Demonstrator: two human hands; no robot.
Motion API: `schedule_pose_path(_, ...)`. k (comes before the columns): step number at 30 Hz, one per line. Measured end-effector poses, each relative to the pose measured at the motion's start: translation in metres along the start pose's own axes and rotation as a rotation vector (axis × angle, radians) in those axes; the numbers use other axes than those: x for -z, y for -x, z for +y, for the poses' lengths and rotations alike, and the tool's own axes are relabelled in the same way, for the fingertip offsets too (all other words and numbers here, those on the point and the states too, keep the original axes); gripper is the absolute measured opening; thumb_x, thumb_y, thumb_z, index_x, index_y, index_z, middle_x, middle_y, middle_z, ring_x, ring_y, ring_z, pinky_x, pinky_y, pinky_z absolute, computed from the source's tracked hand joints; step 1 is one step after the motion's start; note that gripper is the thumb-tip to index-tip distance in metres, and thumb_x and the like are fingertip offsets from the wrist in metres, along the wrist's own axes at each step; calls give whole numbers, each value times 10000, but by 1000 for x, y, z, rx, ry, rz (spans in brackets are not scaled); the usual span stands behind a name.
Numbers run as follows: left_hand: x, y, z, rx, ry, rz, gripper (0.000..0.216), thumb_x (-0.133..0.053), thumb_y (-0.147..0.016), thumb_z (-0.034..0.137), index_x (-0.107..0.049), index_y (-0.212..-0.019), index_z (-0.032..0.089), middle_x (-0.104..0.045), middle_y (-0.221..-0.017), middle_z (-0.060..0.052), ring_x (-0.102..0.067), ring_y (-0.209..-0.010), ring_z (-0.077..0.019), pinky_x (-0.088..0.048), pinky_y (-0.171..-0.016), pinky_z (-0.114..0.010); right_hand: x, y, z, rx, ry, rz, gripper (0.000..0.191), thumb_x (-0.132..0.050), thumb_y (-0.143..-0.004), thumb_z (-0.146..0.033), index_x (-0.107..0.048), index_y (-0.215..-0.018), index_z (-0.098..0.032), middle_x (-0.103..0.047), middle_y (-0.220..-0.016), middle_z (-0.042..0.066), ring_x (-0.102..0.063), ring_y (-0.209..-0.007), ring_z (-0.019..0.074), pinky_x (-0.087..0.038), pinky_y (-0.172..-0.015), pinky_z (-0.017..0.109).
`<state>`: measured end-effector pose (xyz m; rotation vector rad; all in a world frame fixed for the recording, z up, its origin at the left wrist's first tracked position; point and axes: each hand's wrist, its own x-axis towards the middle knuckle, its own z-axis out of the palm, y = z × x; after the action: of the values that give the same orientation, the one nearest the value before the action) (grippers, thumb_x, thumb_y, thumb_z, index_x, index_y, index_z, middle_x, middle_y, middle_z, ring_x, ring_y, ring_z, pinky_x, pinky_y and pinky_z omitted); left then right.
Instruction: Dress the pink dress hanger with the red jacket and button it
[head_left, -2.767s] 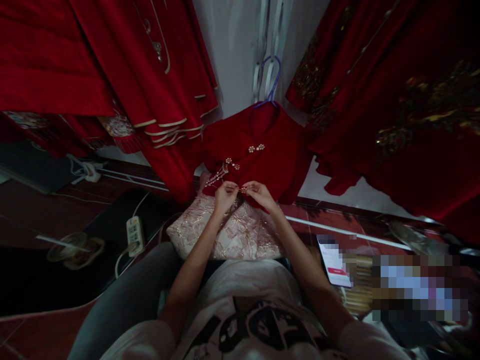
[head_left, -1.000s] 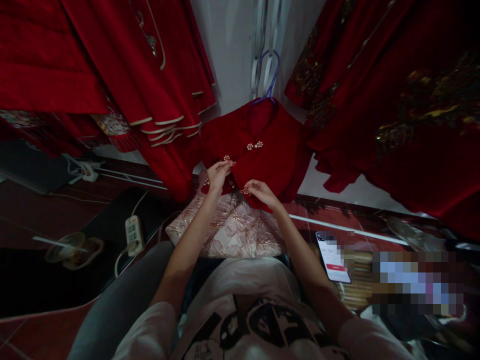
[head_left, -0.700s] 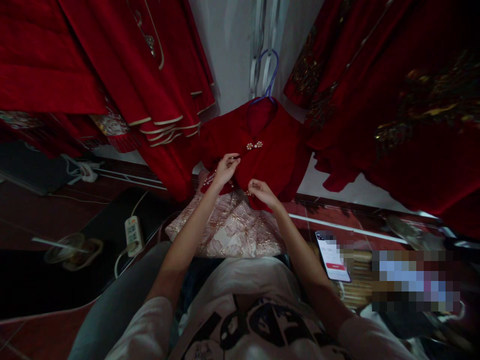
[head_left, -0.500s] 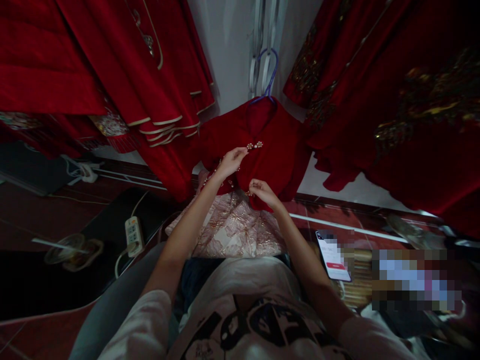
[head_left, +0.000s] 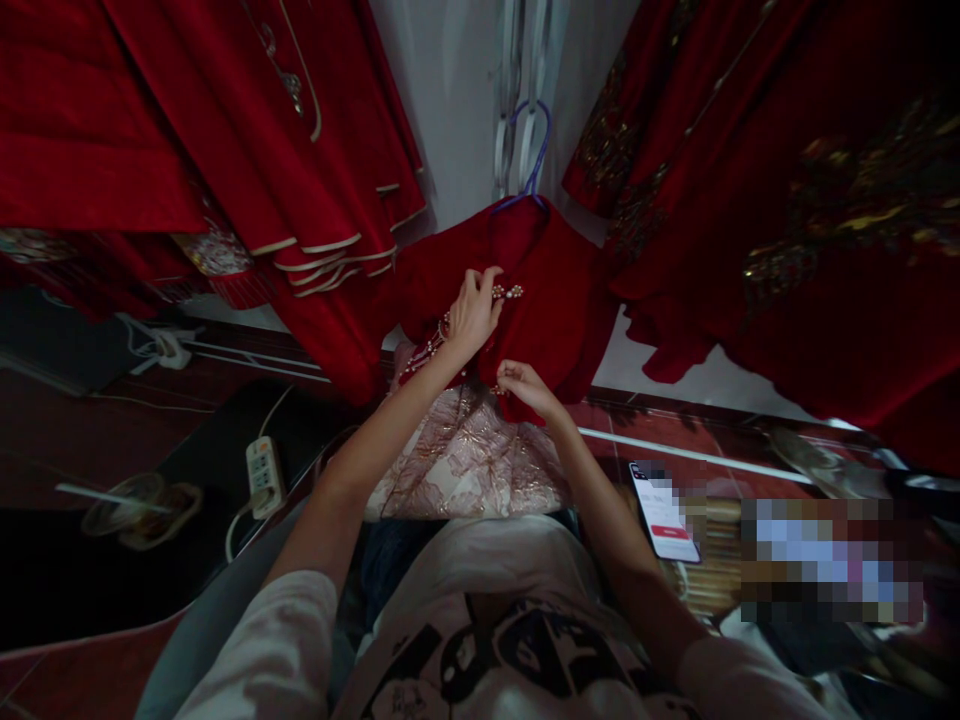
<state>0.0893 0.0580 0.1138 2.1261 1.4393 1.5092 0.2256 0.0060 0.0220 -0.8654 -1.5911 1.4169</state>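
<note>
A short red jacket hangs before me on a purple hanger. A beaded flower clasp joins its front. My left hand lies against the jacket beside this clasp, fingers bent, with the index finger and thumb apart around the clasp's left end. Lower down, my right hand pinches the jacket's front edge near another small beaded ornament; its fingertips partly hide what they grip. Strings of pearls dangle left of my left hand. Across my lap spreads pale pink, gold-patterned fabric.
Red garments hang at the left, and more with gold trim at the right. A power strip and a plastic cup rest on a black surface at left. A phone lies to my right.
My left hand has moved from a pinch at the clasp's left end to lying over the jacket with fingers raised and spread. My right hand keeps its pinch.
</note>
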Motion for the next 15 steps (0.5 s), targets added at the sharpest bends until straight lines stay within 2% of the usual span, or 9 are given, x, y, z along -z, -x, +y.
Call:
schedule_pose_path(3, 9, -7, 7, -167, -263, -90, 244, -559, -856, 193, -568, -1099, 175, -542, -1186, -143, -489, -1175, -312, -432, -957, -441, 5, 2, -2, -42, 10, -58, 100, -555, -616, -245, -479, -648, -189, -501, -563, -47, -436, -537, 96, -319, -538, 224)
schedule_pose_path(7, 20, -22, 7, -319, -498, -149, 193, -486, -897, 239, -588, -1039, 156, -558, -1170, -160, -492, -1158, -322, -400, -969, -500, 6, 4, -6, -50, 7, -61, 98, -556, -629, -237, -479, -663, -186, -492, -562, -52, -432, -530, 92, -321, -540, 226)
schedule_pose_path(12, 23, -27, -2, -521, -509, -281, 228, -415, -933, 235, -601, -1020, 138, -624, -1025, -116, -562, -1032, -246, -417, -959, -439, 1, 3, -9, -45, 11, -48, 108, -564, -634, -245, -477, -660, -186, -497, -576, -50, -437, -539, 93, -326, -547, 232)
schedule_pose_path(15, 26, -23, -7, -565, -418, -273, 238, -420, -941, 265, -624, -993, 152, -652, -989, -85, -577, -1008, -209, -402, -1002, -421, 0, 2, -8, -42, 25, -50, 117, -570, -631, -254, -477, -644, -184, -500, -582, -46, -443, -547, 94, -330, -555, 235)
